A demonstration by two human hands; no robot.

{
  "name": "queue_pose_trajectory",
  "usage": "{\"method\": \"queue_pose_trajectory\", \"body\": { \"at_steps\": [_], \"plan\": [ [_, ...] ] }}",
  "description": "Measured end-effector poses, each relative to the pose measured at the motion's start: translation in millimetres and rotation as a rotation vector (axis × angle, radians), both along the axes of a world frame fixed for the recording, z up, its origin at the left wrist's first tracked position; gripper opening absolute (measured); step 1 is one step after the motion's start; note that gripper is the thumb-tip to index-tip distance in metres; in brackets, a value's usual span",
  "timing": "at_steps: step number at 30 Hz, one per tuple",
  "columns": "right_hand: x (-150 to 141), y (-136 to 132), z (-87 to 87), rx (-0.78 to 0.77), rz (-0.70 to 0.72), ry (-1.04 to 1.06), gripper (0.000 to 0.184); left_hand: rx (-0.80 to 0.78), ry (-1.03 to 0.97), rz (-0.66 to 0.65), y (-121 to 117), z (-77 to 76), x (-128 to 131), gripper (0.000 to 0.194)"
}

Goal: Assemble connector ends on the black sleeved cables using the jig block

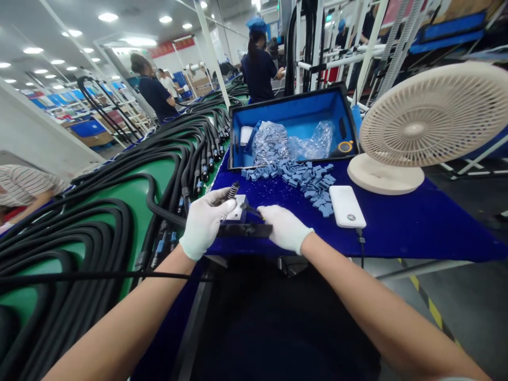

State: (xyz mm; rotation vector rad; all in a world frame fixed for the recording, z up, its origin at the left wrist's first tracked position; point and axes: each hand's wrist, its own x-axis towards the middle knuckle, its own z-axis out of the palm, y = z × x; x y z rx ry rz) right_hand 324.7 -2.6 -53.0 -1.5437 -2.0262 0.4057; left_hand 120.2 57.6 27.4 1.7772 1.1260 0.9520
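My left hand (202, 222), in a white glove, is closed around a dark hose end with a ribbed, spring-like tip (233, 190) pointing up between thumb and fingers. Beside it, my gloved right hand (286, 227) grips a slim dark tool (254, 211) with a touch of yellow near the fingers. Its far end reaches a small silver metal block (238, 209) next to my left thumb; contact cannot be made out. A black bar (250, 230) lies at the table edge below the block. Small blue plastic clips (311, 182) are heaped just beyond my hands.
A blue crate (286, 114) with bagged parts and a yellow-black round item stands behind the clips. Right are a white power bank (347, 206) with a cable and a beige fan (420, 129). Black hoses (99, 238) cover the green table at left. Several people work nearby.
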Motion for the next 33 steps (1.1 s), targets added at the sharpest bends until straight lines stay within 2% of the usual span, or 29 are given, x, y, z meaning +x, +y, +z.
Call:
{"method": "queue_pose_trajectory", "body": {
  "at_steps": [2,4,5,8,10,14,19,21,23,26,28,30,31,33],
  "plan": [
    [9,-1,4.9,0.016,-0.079,0.046,0.048,-0.008,-0.05,0.016,0,0.6,-1,0.057],
    [10,-5,9.1,0.005,-0.056,0.27,0.069,0.005,-0.002,-0.011,-1,3.2,-2,0.052],
    [7,-8,10.9,-0.036,-0.019,0.425,0.073,0.024,0.056,-0.05,-3,4.5,-3,0.05],
    [-8,-17,14.9,-0.226,0.068,0.868,0.052,0.12,0.268,-0.223,-5,5.6,-4,0.039],
    [-17,-20,16.2,-0.285,0.082,1.022,0.044,0.17,0.362,-0.337,-5,3.6,-5,0.032],
    [-24,-16,16.7,-0.272,0.057,1.03,0.057,0.226,0.426,-0.449,-2,-2.1,-6,0.026],
    [-23,-11,19.6,-0.356,0.147,1.027,0.067,0.45,0.459,-0.542,0,-12.5,-15,0.022],
    [-22,-12,21.6,-0.383,0.171,1.031,0.064,0.406,0.433,-0.603,6,-18.5,-18,0.023],
    [-24,-14,23.0,-0.351,0.138,1.003,0.058,0.24,0.36,-0.596,14,-23.6,-18,0.043],
    [-27,-16,21.6,-0.275,0.063,0.947,0.05,-0.01,0.307,-0.526,27,-26.1,-12,0.098],
    [-29,-18,17.8,-0.271,0.058,0.937,0.049,-0.063,0.372,-0.547,30,-24.0,-9,0.112],
    [-29,-19,12.9,-0.283,0.064,0.944,0.046,0.002,0.459,-0.519,24,-21.6,-11,0.106],
    [-29,-21,10.6,-0.283,0.052,0.963,0.043,0.069,0.484,-0.454,18,-21.5,-14,0.094],
    [-31,-24,6.9,-0.251,-0.027,1.059,0.04,0.168,0.473,-0.258,0,-25.5,-22,0.053]
  ]
}}
